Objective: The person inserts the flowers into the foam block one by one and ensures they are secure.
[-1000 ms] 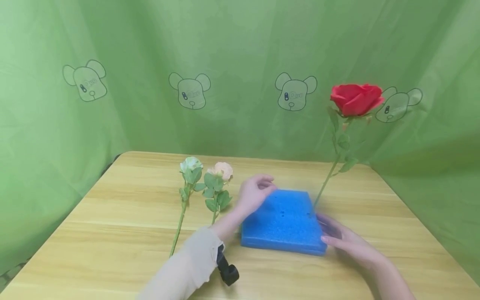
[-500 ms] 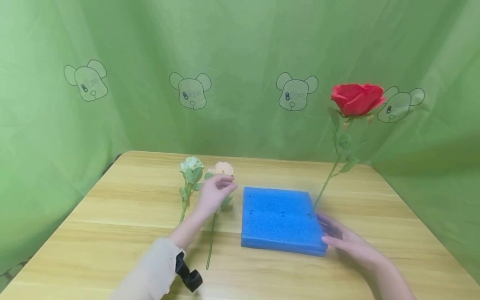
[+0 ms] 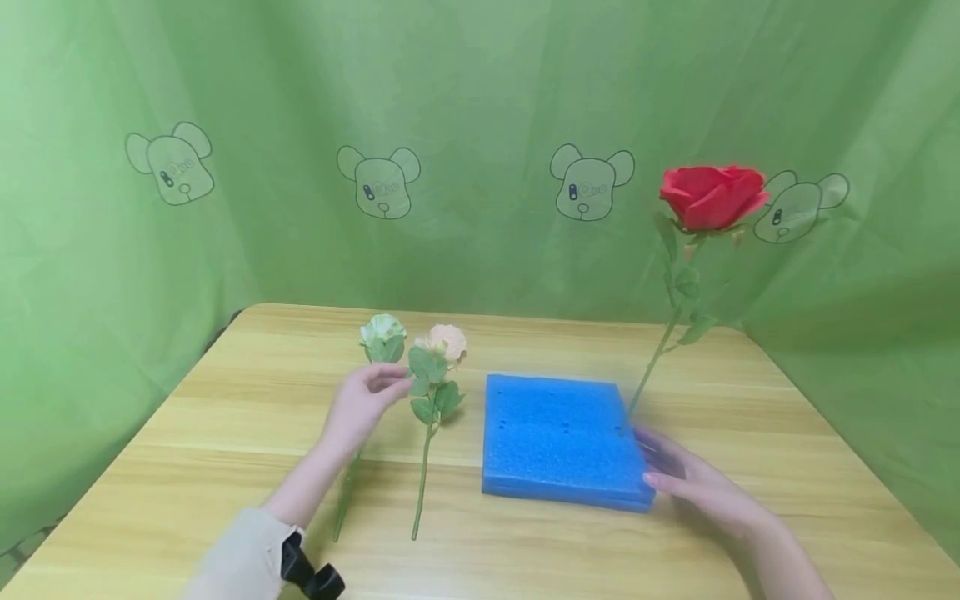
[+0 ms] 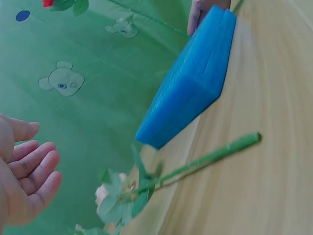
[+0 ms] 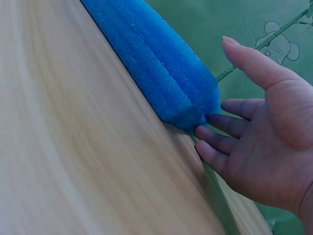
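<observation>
A blue foam block (image 3: 562, 450) with small holes lies flat on the table. Upright at its right edge stands a red rose (image 3: 712, 198) on a long stem. My right hand (image 3: 693, 483) is at the block's right side, and in the right wrist view its fingertips (image 5: 201, 131) touch the foam corner. Left of the block lie a pale green rose (image 3: 383, 327) and a pink rose (image 3: 447, 342). My left hand (image 3: 363, 404) is over the pale green rose's stem, partly covering it. In the left wrist view the left hand's fingers (image 4: 41, 169) are loosely bent and hold nothing.
The wooden table (image 3: 195, 467) carries all of these things. Behind it hangs a green curtain (image 3: 480, 83) printed with bear heads. A black wrist strap (image 3: 311, 571) sits at my left sleeve.
My left hand has moved left from the foam block, past the pink rose, to the pale green rose. The right hand, the block and the red rose stay in place.
</observation>
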{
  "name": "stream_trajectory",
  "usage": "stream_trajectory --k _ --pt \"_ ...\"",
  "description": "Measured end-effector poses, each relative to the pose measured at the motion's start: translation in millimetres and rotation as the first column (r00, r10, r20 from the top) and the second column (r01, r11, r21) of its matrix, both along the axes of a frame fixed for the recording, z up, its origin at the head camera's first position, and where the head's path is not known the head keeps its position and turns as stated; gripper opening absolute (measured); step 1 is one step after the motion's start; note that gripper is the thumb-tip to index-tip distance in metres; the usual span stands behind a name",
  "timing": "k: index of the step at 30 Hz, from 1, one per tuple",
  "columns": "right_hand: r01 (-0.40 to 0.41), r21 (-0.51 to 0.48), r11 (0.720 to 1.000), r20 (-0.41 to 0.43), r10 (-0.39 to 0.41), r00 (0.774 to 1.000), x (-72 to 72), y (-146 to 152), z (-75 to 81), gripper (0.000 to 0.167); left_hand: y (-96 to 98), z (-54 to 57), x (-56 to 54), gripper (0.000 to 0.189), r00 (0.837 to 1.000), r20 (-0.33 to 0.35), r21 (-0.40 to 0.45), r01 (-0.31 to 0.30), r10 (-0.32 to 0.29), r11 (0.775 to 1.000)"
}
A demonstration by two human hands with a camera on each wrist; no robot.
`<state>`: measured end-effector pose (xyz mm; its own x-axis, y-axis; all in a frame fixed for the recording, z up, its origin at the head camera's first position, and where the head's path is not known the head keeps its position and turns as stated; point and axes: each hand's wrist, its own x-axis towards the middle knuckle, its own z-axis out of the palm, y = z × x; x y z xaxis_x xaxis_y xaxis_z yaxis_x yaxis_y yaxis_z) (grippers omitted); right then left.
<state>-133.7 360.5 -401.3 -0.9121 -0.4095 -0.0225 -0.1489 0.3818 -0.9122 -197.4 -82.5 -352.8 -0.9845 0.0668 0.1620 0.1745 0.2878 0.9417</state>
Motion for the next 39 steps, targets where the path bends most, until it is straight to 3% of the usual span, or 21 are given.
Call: stream_trajectory --k 11,18,29,39 --pt "0.005 0.004 1.000 0.000 -0.005 1.000 0.6 0 0.4 0.061 -42.8 -13.2 8.6 0.035 0.999 0.026 -0.004 -0.047 0.048 0.999" --pt "-0.006 0.004 1.000 -0.004 0.006 1.000 0.3 0 0.5 0.061 -57.1 -25.1 9.4 0.040 0.998 0.063 0.011 -0.033 0.032 0.999" --pt "-0.013 0.001 1.000 -0.019 0.013 1.000 -1.5 1 -1.1 0.061 -66.6 -49.8 7.4 0.046 0.989 0.151 0.024 -0.005 0.001 1.000" --pt "-0.010 0.004 1.000 -0.023 0.010 1.000 -0.2 0 0.2 0.061 -64.6 -60.8 5.6 0.041 0.981 0.191 0.021 -0.011 0.007 1.000"
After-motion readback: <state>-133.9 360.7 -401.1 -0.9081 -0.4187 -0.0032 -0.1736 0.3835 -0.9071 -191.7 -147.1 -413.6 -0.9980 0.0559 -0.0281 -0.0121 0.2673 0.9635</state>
